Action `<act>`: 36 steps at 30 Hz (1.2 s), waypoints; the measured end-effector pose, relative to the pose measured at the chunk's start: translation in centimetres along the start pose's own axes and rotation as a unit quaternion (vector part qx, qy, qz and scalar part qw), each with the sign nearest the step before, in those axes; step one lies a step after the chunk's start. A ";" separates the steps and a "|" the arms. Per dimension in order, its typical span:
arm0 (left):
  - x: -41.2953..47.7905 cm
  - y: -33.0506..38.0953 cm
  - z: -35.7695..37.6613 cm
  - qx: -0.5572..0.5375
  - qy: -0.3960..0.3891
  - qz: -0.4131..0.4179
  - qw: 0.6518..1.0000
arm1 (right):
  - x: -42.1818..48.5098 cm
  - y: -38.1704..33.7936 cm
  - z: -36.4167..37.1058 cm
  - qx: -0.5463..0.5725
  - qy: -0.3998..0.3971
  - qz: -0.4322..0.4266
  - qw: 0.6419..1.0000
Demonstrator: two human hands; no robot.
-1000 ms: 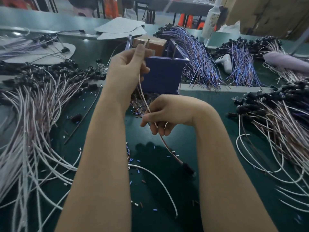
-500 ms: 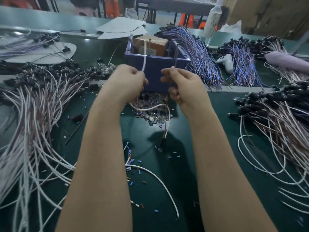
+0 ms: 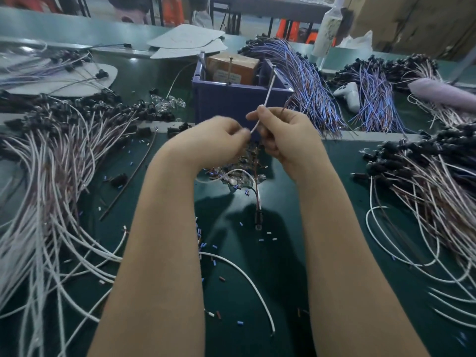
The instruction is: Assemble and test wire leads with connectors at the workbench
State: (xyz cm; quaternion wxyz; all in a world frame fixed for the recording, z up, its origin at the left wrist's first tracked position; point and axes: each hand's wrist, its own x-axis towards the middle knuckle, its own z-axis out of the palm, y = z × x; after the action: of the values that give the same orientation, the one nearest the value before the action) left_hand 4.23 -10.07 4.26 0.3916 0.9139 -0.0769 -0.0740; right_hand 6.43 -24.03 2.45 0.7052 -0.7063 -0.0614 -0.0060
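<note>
Right hand: thumb and forefinger clamped on a white wire, pinching it partway along, with the other fingers curled under. Left hand, motion-blurred: fingertips bunched together on the same wire, just below and left of the right hand's pinch. From the pinches the wire runs up and right toward a nail standing at the rim of a blue box; contact with the nail cannot be told. Below the hands, a white and a brown strand drop to a black connector, low over or on the green mat, unclear which. A heap of small clear parts lies at the box's foot. A brown block sits inside the box. A loose white lead lies between the forearms. The left pile of leads and right pile of leads flank the work; blue-purple wire bundles lie beside the box, on its right.
</note>
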 end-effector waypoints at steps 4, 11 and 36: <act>1.0 0.2 0.2 -0.118 0.162 0.044 0.979 | -0.2 -0.2 0.6 -0.069 -0.051 -0.010 0.996; 1.7 0.5 1.5 -0.225 0.245 0.059 0.941 | -0.5 -0.3 1.1 -0.075 -0.087 0.006 0.993; 1.3 0.5 2.0 -0.201 0.150 0.085 0.964 | -0.1 -1.4 -0.6 -0.067 0.123 -0.064 0.988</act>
State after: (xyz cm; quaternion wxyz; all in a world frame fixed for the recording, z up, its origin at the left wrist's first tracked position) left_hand 5.06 -12.03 3.16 0.5790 0.8072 -0.0782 0.0841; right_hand 6.21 -24.65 3.88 0.6567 -0.7403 -0.0187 -0.1424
